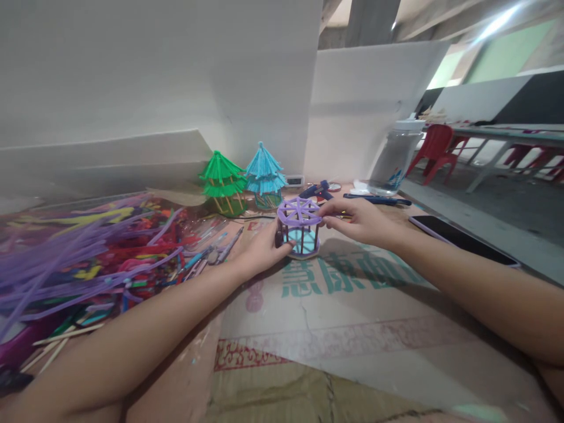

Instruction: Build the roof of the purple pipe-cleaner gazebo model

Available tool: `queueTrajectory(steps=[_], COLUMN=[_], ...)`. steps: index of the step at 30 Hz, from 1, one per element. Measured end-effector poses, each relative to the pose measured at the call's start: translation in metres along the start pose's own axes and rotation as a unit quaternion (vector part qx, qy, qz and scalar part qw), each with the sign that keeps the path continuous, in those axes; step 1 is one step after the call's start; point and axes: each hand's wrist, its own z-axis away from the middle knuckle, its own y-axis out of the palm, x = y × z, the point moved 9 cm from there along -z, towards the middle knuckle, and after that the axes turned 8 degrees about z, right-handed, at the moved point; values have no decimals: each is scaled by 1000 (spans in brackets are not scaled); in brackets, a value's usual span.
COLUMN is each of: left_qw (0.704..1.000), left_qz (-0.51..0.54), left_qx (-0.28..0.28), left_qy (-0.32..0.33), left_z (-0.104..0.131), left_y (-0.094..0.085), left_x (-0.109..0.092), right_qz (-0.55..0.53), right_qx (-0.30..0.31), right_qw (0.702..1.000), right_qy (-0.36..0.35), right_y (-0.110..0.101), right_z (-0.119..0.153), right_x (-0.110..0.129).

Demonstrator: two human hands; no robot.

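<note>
A small purple pavilion model (300, 212) stands upright on the table, with a spoked ring on top, dark brown posts and a light blue floor. Around its left side, near the base, my left hand (267, 249) is closed, thumb in front. My right hand (352, 220) pinches the right edge of the purple top ring; whether a smaller piece sits between those fingertips is too blurred to tell. Behind the model stand a green pipe-cleaner pavilion (223, 185) and a light blue pipe-cleaner pavilion (264, 176), both with two-tiered pointed roofs.
Loose pipe cleaners (88, 252) heap up at the left, with pens (211, 255) beside them. Toward the back right are a glue gun (318, 190), a dark blue tool (376, 200) and a water bottle (394, 158). A phone (462, 239) lies at right. Printed cardboard (308, 329) covers the table.
</note>
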Motion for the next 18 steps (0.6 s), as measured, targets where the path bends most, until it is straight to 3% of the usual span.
queueTrajectory(steps=[18], left_qw=[999], left_qz=[42], left_qx=[1], left_qy=[9], left_z=[-1], left_y=[2], left_x=[1], right_qz=[10], right_qx=[8], right_qw=[1000], right_qy=[18], right_y=[4], right_z=[2], right_x=[4])
